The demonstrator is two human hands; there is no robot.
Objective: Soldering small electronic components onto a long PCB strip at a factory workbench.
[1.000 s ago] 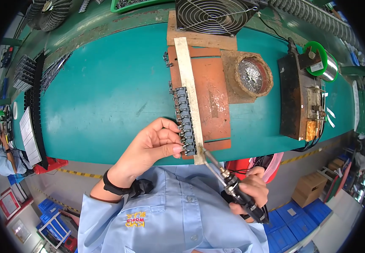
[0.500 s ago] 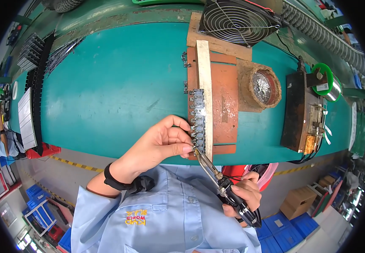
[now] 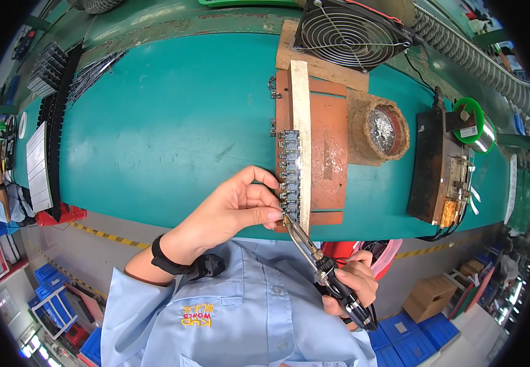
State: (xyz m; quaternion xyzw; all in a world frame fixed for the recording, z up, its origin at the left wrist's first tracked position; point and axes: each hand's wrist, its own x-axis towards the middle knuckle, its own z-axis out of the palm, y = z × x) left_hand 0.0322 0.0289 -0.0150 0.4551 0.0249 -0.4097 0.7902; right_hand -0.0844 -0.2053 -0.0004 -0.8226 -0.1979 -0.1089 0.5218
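Observation:
My right hand [image 3: 358,279] is closed round the black handle of a soldering iron [image 3: 325,269], which has a thin metal tube alongside its shaft. The iron's tip meets the near end of a row of small dark electronic components [image 3: 291,162]. Beside that tip, my left hand [image 3: 250,202] has thumb and fingers closed at the row's near end; whatever they pinch is too small to make out. The components stand along the left side of a pale wooden strip [image 3: 301,98], which lies on a reddish-brown board [image 3: 328,140].
Right of the board sits a round pot of shiny metal [image 3: 385,130]. Farther right are a dark metal box [image 3: 427,165] and a green solder spool [image 3: 470,119]. A black fan [image 3: 350,33] stands at the back. Stacked metal parts [image 3: 48,70] lie far left on the green mat [image 3: 167,122].
The view has shifted slightly, so the board and fan appear a little farther right. Both hands and the soldering iron keep nearly the same place at the row's near end.

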